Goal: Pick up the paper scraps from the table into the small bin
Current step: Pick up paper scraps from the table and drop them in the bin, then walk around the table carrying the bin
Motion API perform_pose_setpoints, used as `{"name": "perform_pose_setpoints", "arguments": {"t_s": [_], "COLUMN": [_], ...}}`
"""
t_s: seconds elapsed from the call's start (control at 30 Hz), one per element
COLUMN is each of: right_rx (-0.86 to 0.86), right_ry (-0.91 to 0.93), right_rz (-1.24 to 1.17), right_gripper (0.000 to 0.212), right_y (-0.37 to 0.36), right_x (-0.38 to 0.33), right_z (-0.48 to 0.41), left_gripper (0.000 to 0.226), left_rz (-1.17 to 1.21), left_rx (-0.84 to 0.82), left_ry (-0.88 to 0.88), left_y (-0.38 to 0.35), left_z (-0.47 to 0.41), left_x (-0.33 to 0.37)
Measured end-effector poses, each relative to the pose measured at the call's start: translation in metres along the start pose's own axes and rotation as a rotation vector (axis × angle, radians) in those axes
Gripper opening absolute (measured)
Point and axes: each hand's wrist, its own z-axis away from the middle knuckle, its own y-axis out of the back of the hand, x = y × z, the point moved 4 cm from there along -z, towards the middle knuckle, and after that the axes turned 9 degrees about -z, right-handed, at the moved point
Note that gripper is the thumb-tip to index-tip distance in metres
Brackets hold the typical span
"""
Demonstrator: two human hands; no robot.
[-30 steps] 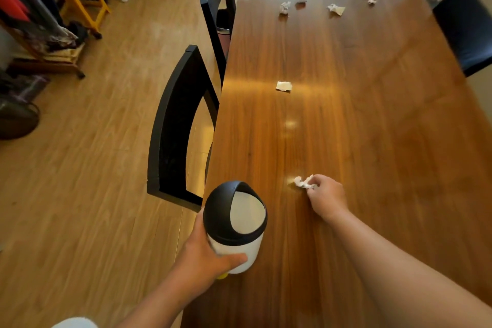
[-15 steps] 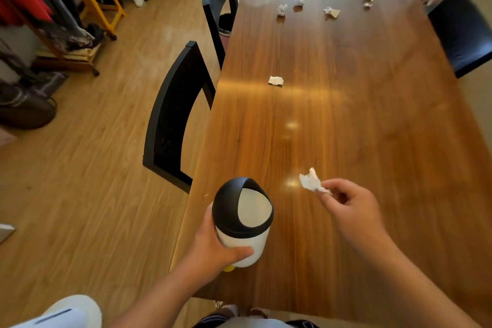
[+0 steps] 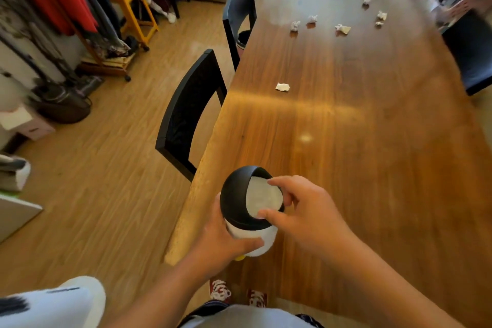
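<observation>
Left hand (image 3: 226,237) wraps the white body of the bin (image 3: 250,210) from its near-left side, thumb across the front; grip firm, bin held at the worktop (image 3: 372,168) near-left edge, whether resting or lifted just clear cannot be told. Right hand (image 3: 306,210) sits over the bin's black dome, fingertips (image 3: 274,182) at the pale swing flap, thumb at the flap's near edge. Fingers loosely curled, partly spread. No scrap visible between them; whether one is tucked under the fingers or already through the flap cannot be told.

Progress, judged: early. Most scraps lie well beyond the bin.
- one flat scrap (image 3: 282,87) alone, about midway up the worktop from the bin, toward its left edge
- far cluster beyond that: two crumpled scraps (image 3: 295,25) side by side, one flatter piece (image 3: 343,29) to their right, a pair (image 3: 381,16) further right, one ball (image 3: 367,1) farthest from the bin
- worktop near the bin shows no paper

Pose: both forearms come in from the near edge, converging on the bin. Right wrist bent down over the lid. Left arm angles up from lower left. Black chair (image 3: 189,112) stands just left of the bin, pushed near the worktop.
</observation>
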Motion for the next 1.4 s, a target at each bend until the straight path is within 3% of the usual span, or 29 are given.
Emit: {"name": "perform_pose_setpoints", "arguments": {"t_s": [0.17, 0.47, 0.67, 0.9, 1.17, 1.4], "right_rx": [0.023, -0.426, -0.601, -0.750, -0.765, -0.637], "right_ry": [-0.046, -0.380, -0.340, -0.151, -0.080, -0.201], "right_rz": [-0.116, 0.013, 0.150, 0.217, 0.260, 0.288], "right_gripper": [0.031, 0.009, 0.011, 0.010, 0.006, 0.010], "right_y": [0.018, -0.085, -0.170, -0.275, -0.416, -0.456], "right_x": [0.028, 0.124, 0.112, 0.027, -0.059, -0.088], "right_z": [0.005, 0.005, -0.021, -0.072, -0.144, -0.197], "left_gripper": [0.107, 0.113, 0.118, 0.112, 0.118, 0.121], "left_rz": [-0.006, 0.009, 0.060, 0.108, 0.176, 0.191], "left_rx": [0.071, 0.383, 0.692, 0.945, 0.951, 0.796], "left_ry": [0.019, 0.228, 0.451, 0.741, 0.835, 0.745], "left_y": [0.015, 0.085, 0.142, 0.186, 0.283, 0.405], "left_z": [0.017, 0.091, 0.180, 0.275, 0.292, 0.241], "left_x": [-0.003, -0.057, -0.112, -0.179, -0.252, -0.286]}}
